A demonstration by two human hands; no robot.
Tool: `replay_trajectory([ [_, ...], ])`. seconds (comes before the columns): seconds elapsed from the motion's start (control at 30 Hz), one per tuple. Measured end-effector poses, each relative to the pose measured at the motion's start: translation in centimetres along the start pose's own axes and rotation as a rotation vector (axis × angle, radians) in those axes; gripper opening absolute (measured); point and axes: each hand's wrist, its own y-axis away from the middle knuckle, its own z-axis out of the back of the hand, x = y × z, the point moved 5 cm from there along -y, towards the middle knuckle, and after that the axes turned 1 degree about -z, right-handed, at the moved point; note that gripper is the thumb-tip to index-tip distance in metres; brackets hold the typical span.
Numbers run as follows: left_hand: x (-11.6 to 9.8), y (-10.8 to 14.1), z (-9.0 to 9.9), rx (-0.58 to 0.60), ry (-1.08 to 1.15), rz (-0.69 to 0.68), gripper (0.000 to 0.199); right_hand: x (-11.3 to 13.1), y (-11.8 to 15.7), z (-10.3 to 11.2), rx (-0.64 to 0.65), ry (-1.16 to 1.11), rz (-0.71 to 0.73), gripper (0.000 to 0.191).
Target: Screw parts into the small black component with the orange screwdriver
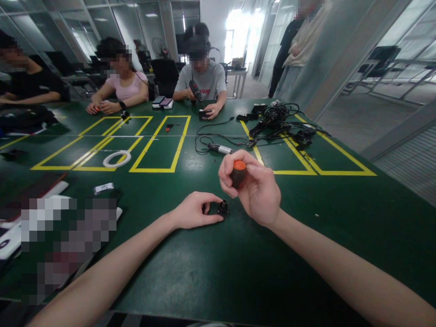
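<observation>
A glass-walled room surrounds this green desk [190,277], which is marked with yellow tape [153,170]. Across from me a co-worker [202,72] holds a power drill [195,90]; a pile of black cables [277,117] lies beyond my right hand [260,193], and a white ring [116,159] lies farther off to my left.

The small black part [223,208] stands on the desk in front of me, pinched between the thumb and forefinger of my left hand [194,211]. My right hand is curled around an orange-capped handle [239,176], raised just above the part. A thin shaft seems to run down from it, too fine to be sure.

I judge the part light and stiff, perhaps slippery for its smallness, so I'd grip it low by its wider base, clear of the top. The handle looks hard and thick, best held around its dark body with the fingertips.
</observation>
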Motion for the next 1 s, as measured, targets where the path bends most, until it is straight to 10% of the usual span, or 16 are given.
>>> replay_trajectory([
  [1.0, -0.18, 0.02, 0.03, -0.002, 0.029, -0.001, 0.038, 0.17, -0.28, 0.45, -0.055, 0.009, 0.009, 0.019],
])
